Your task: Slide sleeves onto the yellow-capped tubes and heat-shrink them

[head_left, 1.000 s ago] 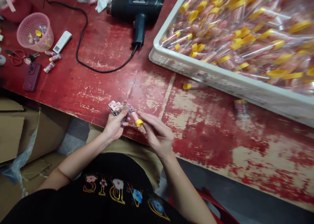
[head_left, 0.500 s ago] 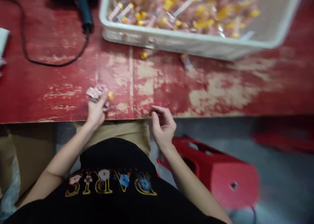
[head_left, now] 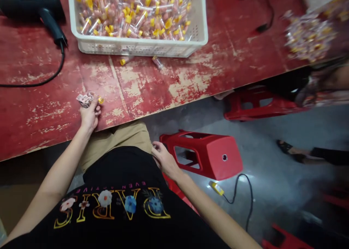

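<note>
One heat gun [head_left: 34, 5], one white plastic crate [head_left: 139, 47] and two loose capped tubes [head_left: 157, 62] are on one counter [head_left: 54, 112]; the crated tubes [head_left: 140, 20] defy counting. On the floor [head_left: 264, 190]: at least two red plastic stools [head_left: 223, 158], one yellow-ended black cord [head_left: 252, 201].

A workshop or small factory: the paint-worn bench [head_left: 152, 90] carries a heat gun [head_left: 32, 5] and a crate [head_left: 141, 48] of capped tubes [head_left: 131, 14]; plastic stools [head_left: 225, 156] are beside the bench.
</note>
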`<action>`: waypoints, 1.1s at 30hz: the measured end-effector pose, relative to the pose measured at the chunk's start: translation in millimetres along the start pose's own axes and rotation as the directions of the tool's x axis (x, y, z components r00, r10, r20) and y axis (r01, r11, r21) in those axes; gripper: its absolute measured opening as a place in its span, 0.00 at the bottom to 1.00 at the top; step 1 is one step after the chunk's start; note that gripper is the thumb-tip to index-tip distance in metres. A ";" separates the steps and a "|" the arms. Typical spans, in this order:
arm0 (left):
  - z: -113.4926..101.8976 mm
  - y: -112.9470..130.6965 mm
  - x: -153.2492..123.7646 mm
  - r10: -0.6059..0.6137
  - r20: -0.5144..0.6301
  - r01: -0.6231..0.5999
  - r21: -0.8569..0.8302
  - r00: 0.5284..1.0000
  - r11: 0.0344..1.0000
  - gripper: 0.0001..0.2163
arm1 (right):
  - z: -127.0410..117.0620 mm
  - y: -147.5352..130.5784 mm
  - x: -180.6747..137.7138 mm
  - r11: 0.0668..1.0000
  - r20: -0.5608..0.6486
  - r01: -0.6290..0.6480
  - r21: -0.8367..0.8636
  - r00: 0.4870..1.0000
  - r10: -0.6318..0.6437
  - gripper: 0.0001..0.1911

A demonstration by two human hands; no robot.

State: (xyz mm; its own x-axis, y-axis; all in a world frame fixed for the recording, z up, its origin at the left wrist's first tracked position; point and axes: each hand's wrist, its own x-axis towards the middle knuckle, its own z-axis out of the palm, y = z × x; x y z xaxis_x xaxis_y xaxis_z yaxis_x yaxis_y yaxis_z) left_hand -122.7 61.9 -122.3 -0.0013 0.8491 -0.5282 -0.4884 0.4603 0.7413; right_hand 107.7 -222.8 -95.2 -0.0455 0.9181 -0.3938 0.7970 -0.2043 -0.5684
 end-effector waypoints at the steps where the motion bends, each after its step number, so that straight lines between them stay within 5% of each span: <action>1: -0.5 0.5 -0.2 -0.009 0.004 0.009 0.004 1.000 1.000 0.24 | -5.7 -2.2 5.4 1.000 0.064 -0.011 -0.029 0.998 0.013 0.15; 5: -2.4 1.4 -3.3 -0.026 -0.005 0.026 -0.013 1.000 1.000 0.21 | -15.1 -14.7 14.4 0.999 0.205 -0.044 0.027 0.978 0.038 0.15; 10: -7.9 -1.1 -5.7 -0.029 0.008 0.030 -0.036 1.000 0.999 0.21 | -0.2 -23.1 27.3 0.967 0.048 -0.211 -0.145 0.974 0.220 0.13; 20: -12.9 -0.4 -2.1 -0.018 0.058 0.022 -0.074 0.998 0.997 0.24 | 17.2 -16.6 49.7 0.874 -0.123 -0.207 -0.440 0.978 0.170 0.16; 23: -14.9 0.6 -3.2 -0.034 0.068 0.040 -0.091 0.997 0.995 0.25 | 16.6 -10.0 38.0 0.890 -0.187 -0.057 -0.453 0.982 -0.032 0.17; 27: -18.1 2.3 -4.9 -0.066 0.088 0.074 -0.090 0.994 0.993 0.24 | 11.7 -8.6 3.4 0.878 -0.327 0.107 -0.466 0.902 -0.284 0.16; 30: -19.4 4.1 -4.0 -0.081 0.105 0.087 -0.060 0.991 0.994 0.23 | 2.8 -15.7 -36.5 0.909 -0.399 0.086 -0.407 0.879 -0.261 0.15; 33: -20.2 7.3 -0.7 -0.102 0.139 0.107 -0.027 0.985 0.994 0.23 | -14.9 -23.5 -74.9 0.979 -0.461 -0.018 -0.202 0.884 -0.079 0.15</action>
State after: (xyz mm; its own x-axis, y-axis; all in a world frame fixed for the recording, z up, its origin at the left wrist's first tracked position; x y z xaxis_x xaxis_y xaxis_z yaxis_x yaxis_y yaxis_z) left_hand -143.9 59.4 -124.9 0.1698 0.8253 -0.5386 -0.5088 0.5415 0.6692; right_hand 101.3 -281.7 -41.6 0.1745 0.9842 0.0292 0.9031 -0.1481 -0.4031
